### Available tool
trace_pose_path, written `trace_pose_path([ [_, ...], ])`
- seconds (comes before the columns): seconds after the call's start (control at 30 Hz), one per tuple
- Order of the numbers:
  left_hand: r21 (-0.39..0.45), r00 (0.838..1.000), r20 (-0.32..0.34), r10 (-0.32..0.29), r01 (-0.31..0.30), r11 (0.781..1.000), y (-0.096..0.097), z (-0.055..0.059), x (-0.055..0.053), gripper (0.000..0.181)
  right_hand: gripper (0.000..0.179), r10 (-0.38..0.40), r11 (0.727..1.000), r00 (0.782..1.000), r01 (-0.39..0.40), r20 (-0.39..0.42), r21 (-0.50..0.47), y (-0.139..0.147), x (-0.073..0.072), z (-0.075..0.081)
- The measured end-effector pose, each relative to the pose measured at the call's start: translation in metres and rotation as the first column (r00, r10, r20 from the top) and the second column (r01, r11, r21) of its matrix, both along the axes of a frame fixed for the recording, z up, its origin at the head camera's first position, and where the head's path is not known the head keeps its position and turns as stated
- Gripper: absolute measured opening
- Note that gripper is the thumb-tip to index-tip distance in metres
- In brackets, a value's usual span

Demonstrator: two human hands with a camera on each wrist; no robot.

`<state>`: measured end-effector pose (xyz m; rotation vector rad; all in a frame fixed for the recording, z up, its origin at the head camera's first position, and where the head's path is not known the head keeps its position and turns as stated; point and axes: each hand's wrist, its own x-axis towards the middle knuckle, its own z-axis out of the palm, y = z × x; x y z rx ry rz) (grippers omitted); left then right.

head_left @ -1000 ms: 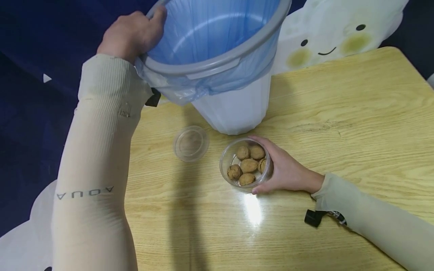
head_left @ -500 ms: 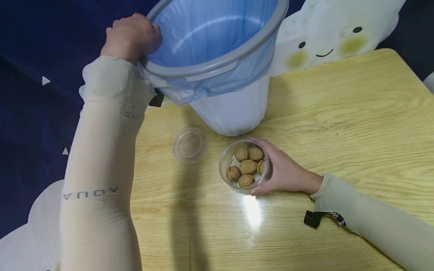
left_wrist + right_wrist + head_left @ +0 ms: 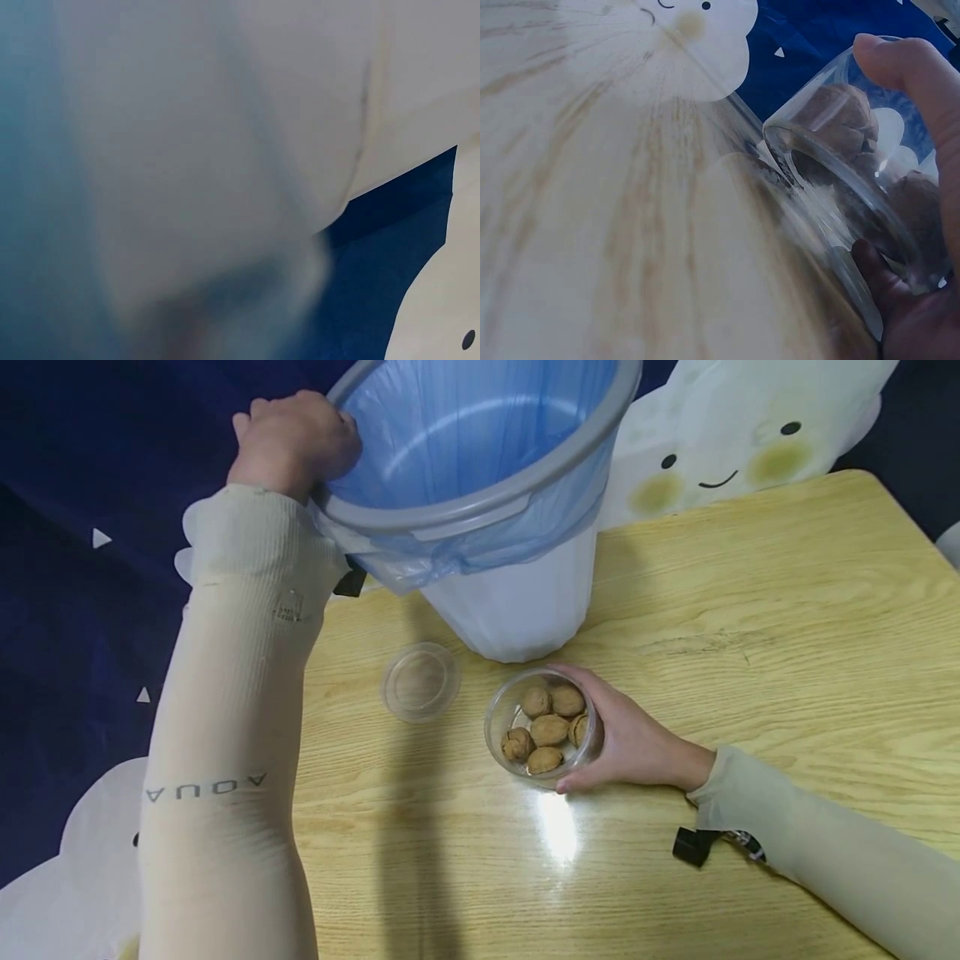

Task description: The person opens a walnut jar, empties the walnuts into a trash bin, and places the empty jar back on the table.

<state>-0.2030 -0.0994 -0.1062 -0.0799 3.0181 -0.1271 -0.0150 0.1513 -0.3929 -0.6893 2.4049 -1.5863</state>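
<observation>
My left hand (image 3: 300,443) grips the left side of the grey rim of a white trash can (image 3: 525,597) lined with a blue plastic bag (image 3: 465,443). The can leans toward the left at the back of the table. In the left wrist view the blurred bag (image 3: 45,187) covers much of the picture, and the fingers are not clearly seen. My right hand (image 3: 630,735) holds a clear round plastic tub (image 3: 495,727) by its right side, low at the table, thumb and fingers around it. Several walnuts (image 3: 550,730) lie inside; in the right wrist view they show through the tub's wall (image 3: 810,146).
A clear round lid (image 3: 420,682) lies on the wooden table (image 3: 750,652), left of the tub. Behind the table hangs a dark blue cloth (image 3: 67,635) with white cloud shapes (image 3: 720,443).
My left forearm has shifted slightly right, and the left hand has turned a little on the rim, its thumb now folded in. The right hand and the tub have stayed nearly still.
</observation>
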Motion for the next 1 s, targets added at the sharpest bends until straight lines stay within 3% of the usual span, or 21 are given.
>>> trace_pose_path([
  [1.0,0.010,1.000,-0.017,-0.007,0.007,1.000,0.0033,-0.0003,-0.0012,0.053,0.131,-0.007,0.999,0.999,0.008,0.036,-0.033,0.0035,0.0002,0.0014],
])
